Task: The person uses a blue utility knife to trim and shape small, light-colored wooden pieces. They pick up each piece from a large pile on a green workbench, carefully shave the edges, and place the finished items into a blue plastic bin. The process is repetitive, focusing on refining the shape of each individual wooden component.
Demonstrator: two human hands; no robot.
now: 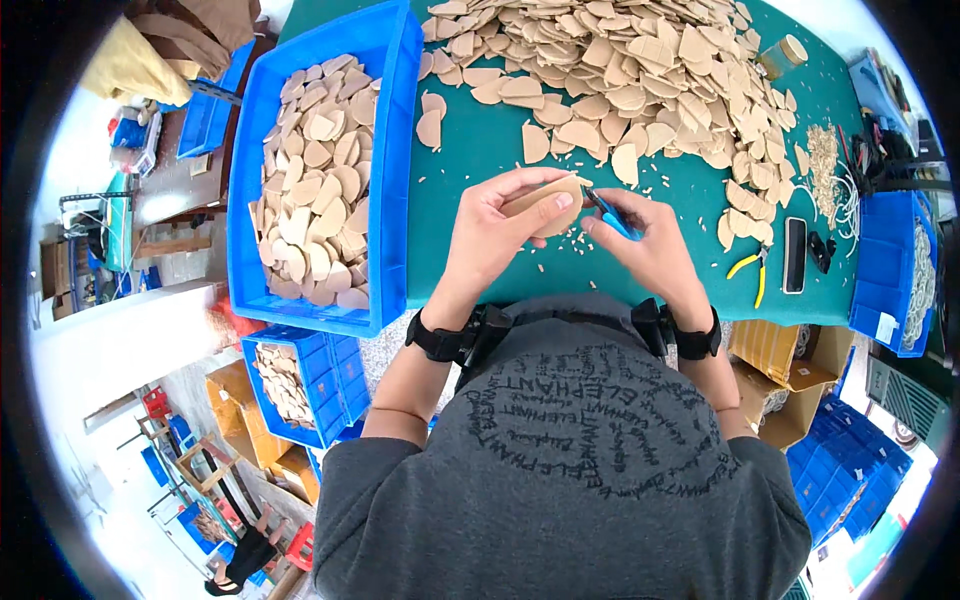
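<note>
My left hand (pixel 487 228) grips a flat beige half-round piece (pixel 569 204), its thumb pressed on the face. Wrapped in my right hand (pixel 655 245) are blue-handled nippers (pixel 618 222), whose dark jaws meet or nearly meet the piece's upper right edge; I cannot tell if they are closed on it. Small beige offcuts are scattered on the green table (pixel 455 200) around both hands. Beyond them spreads a large heap of similar half-round pieces (pixel 640 60).
Left of my hands stands a blue bin (pixel 390 190) filled with such pieces. On the right lie yellow-handled pliers (pixel 758 275), a phone (pixel 795 255) and a pile of small offcuts (pixel 823 165). A jar (pixel 785 55) lies at the far right. A blue crate (pixel 885 270) sits at the right edge.
</note>
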